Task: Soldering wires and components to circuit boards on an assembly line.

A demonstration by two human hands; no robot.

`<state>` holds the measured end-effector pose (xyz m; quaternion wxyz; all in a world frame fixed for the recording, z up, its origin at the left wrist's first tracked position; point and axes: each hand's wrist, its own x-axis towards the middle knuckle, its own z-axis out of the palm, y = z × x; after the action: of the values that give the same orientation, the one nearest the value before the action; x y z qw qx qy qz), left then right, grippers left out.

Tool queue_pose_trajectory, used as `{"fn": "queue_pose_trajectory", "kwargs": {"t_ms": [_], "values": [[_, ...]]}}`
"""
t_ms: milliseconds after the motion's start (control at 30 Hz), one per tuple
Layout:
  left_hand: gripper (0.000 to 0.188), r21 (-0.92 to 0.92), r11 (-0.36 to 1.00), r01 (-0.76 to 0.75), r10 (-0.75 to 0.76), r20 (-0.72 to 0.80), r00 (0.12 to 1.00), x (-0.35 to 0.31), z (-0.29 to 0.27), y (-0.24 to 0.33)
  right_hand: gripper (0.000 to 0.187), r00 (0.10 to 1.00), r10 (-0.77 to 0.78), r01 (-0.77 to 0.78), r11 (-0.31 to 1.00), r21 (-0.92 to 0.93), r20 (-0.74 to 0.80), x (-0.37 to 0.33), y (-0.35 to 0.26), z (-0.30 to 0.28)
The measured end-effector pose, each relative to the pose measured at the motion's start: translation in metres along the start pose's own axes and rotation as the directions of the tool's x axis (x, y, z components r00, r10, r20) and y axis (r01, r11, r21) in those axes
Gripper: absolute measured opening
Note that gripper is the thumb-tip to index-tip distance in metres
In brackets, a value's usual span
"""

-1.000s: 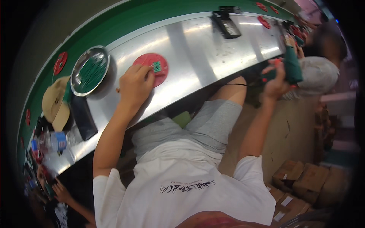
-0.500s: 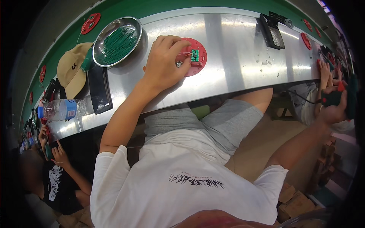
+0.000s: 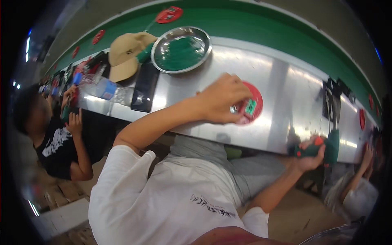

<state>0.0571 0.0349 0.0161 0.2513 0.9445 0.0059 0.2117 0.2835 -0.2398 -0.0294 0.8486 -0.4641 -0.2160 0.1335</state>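
My left hand is closed at the left side of a red round plate that lies on the metal bench. A small green circuit board is fixed on the plate beside my fingertips. Motion blur hides what exactly the fingertips pinch. My right hand is wrapped round a dark green pistol-shaped hand tool with a red trigger. A thin metal tip points up from the tool, over the bench's near edge, apart from the plate.
A steel bowl of green wires stands at the back left. Near it are a tan cap, a black phone-like slab and a plastic bottle. A black stand sits at the right. Other people work on both sides.
My right hand has brought the green tool from the far right to the bench edge. The left hand stays at the red plate. The whole view has swung rightward.
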Motion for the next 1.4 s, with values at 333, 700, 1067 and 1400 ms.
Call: {"fn": "queue_pose_trajectory", "kwargs": {"t_ms": [333, 700, 1067, 1400], "values": [[0.062, 0.556, 0.747, 0.364, -0.258, -0.263, 0.93, 0.091, -0.079, -0.143, 0.032, 0.991, -0.067, 0.05, 0.989, -0.137, -0.118, -0.003, -0.01, 0.028], [0.05, 0.236, 0.241, 0.942, -0.841, -0.433, 0.324, 0.035, -0.167, -0.296, 0.03, 0.985, -0.074, 0.041, 0.978, -0.206, -0.155, -0.007, -0.013, 0.038], [0.025, -0.294, 0.851, 0.436, -0.521, -0.365, 0.771, 0.07, -0.158, -0.195, 0.032, 0.992, -0.049, 0.024, 0.979, -0.202, -0.12, -0.004, -0.006, 0.024], [0.014, 0.219, 0.964, 0.154, -0.102, -0.231, 0.968, -0.025, -0.025, -0.009, 0.032, 0.99, -0.068, 0.039, 0.972, -0.231, -0.122, -0.001, -0.007, 0.029]]}}
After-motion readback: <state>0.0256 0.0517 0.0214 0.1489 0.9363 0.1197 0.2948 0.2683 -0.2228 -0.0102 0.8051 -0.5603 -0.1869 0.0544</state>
